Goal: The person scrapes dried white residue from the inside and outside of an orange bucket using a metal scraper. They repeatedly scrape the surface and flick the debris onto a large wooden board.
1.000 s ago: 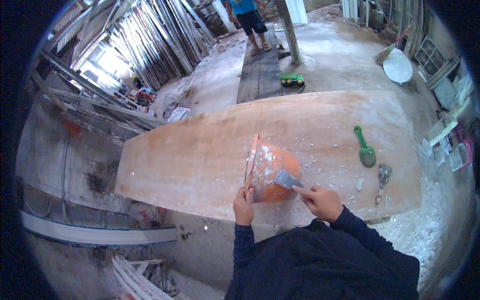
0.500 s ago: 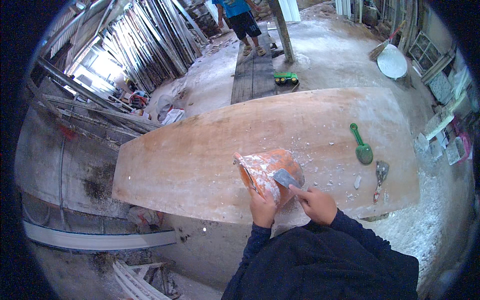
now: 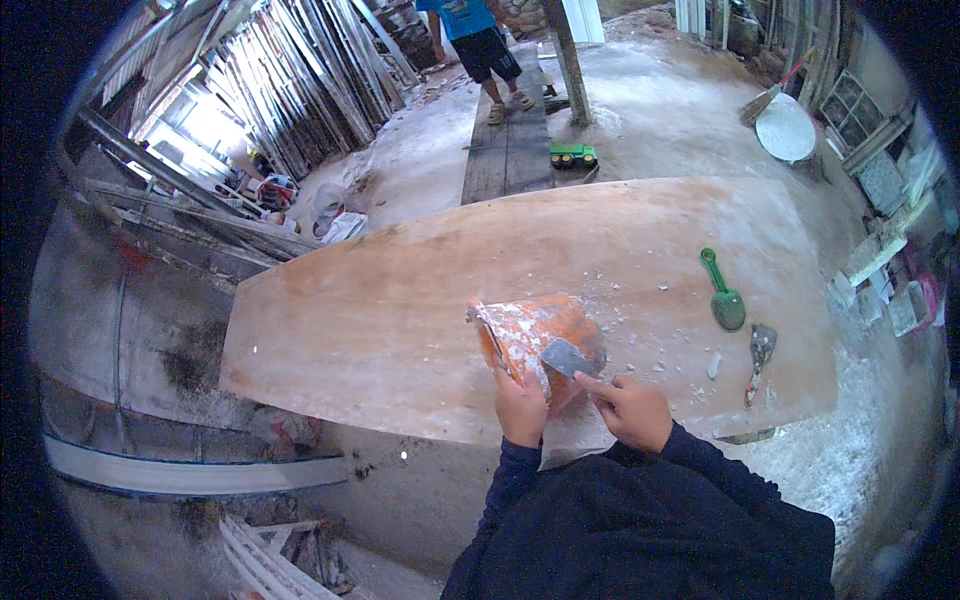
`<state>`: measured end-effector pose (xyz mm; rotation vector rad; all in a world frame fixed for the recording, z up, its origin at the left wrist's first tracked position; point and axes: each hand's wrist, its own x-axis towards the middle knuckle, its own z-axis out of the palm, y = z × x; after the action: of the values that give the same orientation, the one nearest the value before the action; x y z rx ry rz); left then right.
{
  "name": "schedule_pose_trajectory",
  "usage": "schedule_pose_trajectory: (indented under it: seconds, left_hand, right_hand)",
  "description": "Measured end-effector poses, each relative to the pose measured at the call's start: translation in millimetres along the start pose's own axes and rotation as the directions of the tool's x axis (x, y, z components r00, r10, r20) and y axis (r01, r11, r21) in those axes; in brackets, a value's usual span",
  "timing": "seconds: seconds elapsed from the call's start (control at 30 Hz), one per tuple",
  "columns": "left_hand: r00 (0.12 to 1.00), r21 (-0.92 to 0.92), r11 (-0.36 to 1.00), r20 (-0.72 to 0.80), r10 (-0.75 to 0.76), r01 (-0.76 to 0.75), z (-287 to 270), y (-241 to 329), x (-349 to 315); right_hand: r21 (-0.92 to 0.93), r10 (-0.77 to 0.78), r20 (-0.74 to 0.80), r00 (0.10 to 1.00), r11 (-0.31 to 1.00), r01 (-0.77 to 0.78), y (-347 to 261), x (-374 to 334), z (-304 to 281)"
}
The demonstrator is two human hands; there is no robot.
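An orange bucket (image 3: 545, 318), crusted with white plaster, lies tilted on its side on the wooden board (image 3: 370, 330), its mouth toward the left. My left hand (image 3: 521, 408) grips the bucket near its rim. In my right hand (image 3: 636, 412) is a putty knife (image 3: 566, 358), its grey blade laid against the bucket's plastered side; the index finger stretches along the tool and its handle is hidden in the palm. White crumbs are scattered around the bucket. To the right lie a green toy shovel (image 3: 727, 305) and a second, plaster-caked scraper (image 3: 761, 350).
Beyond the board, a person (image 3: 484, 55) stands on a dark plank (image 3: 507, 150), near a green toy truck (image 3: 573, 156) and a wooden post (image 3: 568, 70). A white basin (image 3: 786, 128) and a broom (image 3: 765, 97) are at the far right. Long strips lean at the back left.
The putty knife has slid slightly left along the bucket's side. The person beyond the board has shifted their feet on the plank. My grip on the bucket stays the same.
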<state>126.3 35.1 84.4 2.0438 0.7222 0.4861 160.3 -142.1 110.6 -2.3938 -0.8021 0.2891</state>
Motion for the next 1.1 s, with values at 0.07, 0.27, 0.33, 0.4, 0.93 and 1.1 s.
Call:
schedule_pose_trajectory:
  seconds: [0.07,0.27,0.33,0.4,0.93,1.1]
  left_hand:
    - [1.000,0.004,1.000,-0.001,0.011,-0.011,1.7,-1.8,1.3]
    - [0.998,-0.019,0.998,-0.017,0.061,-0.062,3.8,-7.2,0.2]
    - [1.000,0.002,1.000,-0.014,0.004,-0.004,0.1,-5.2,-2.4]
    - [0.999,0.037,0.999,-0.023,-0.025,0.026,0.2,0.3,-4.1]
    - [0.999,-0.069,0.997,-0.028,-0.039,0.037,5.8,6.1,-24.9]
    - [0.996,-0.065,0.998,-0.083,-0.011,0.005,11.5,-5.8,-41.4]
  right_hand:
    - [0.024,-0.012,-0.035,0.999,1.000,0.013,0.5,1.3,2.6]
    - [0.014,0.009,-0.037,0.999,1.000,-0.008,-2.8,3.9,3.4]
    - [0.028,0.037,0.009,0.999,0.999,-0.037,-7.3,6.9,2.7]
    - [0.053,0.006,0.006,1.000,0.999,-0.006,-3.5,14.7,6.9]
    - [0.016,0.027,0.065,0.998,0.999,-0.028,-10.6,21.9,-13.9]
    - [0.109,-0.049,0.071,0.996,0.993,0.041,-3.9,51.7,-5.7]
